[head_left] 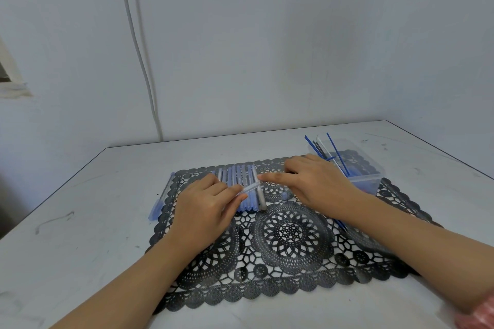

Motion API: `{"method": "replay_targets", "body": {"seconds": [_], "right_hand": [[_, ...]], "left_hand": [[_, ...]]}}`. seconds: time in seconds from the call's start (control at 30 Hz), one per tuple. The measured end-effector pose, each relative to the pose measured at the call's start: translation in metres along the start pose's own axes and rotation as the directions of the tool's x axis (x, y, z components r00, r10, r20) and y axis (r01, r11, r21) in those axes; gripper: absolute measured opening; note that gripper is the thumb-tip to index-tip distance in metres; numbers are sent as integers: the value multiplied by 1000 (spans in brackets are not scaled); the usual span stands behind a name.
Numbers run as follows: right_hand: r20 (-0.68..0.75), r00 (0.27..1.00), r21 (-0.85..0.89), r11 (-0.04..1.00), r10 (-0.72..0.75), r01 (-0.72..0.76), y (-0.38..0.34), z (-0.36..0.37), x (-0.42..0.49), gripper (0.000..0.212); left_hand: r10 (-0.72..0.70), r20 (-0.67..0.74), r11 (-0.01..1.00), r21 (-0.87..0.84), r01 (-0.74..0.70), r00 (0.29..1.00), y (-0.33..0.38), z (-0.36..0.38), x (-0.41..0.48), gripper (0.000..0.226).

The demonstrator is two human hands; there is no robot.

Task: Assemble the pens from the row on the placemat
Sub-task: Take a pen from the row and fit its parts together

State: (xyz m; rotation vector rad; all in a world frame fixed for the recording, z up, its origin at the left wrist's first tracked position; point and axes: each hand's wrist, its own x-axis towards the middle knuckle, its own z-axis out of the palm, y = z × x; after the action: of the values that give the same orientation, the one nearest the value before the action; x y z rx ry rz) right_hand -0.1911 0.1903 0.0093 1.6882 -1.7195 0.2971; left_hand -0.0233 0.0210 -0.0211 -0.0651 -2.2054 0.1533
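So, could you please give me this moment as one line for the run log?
step: pen assembly | left hand: holds clear tube over pen row | right hand: finger at tube end

You have one view only, worn on your head, facing forward and down over the table (pixel 80 222). It sits near enough that both forearms come in from the bottom edge, and your left hand (pixel 205 208), gripping a pen barrel (pixel 247 189), meets your right hand (pixel 312 184) over the placemat (pixel 291 232) in the lower half. The wide lens gives the upper half to the wall (pixel 267 48)
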Motion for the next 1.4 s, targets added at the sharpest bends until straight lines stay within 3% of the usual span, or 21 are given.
{"method": "replay_targets", "body": {"seconds": [0.23,0.37,0.5,0.73,0.87,1.07,1.4], "right_hand": [[0,1000,21,1000,-16,16,-2,5,0,59],[-2,1000,33,999,0,0,-6,3,0,39],[1,997,79,994,82,-82,-12,0,0,37],[-5,996,68,994,92,-91,-14,1,-1,32],[-40,977,81,975,210,-206,-15,-1,-2,37],[-104,907,-69,907,408,-416,-13,-3,-3,55],[-134,935,28,944,329,-328,-14,-2,-3,43]], "left_hand": [[21,0,1000,10,-21,1000,0,0,0,28],[47,16,999,16,-47,999,1,0,1,27],[47,19,999,6,-47,999,1,-1,1,28],[45,13,999,16,-45,999,2,-2,2,29],[53,15,998,16,-54,998,2,-1,1,28],[49,14,999,11,-50,999,2,-1,1,28],[41,13,999,11,-41,999,1,-1,1,27]]}}
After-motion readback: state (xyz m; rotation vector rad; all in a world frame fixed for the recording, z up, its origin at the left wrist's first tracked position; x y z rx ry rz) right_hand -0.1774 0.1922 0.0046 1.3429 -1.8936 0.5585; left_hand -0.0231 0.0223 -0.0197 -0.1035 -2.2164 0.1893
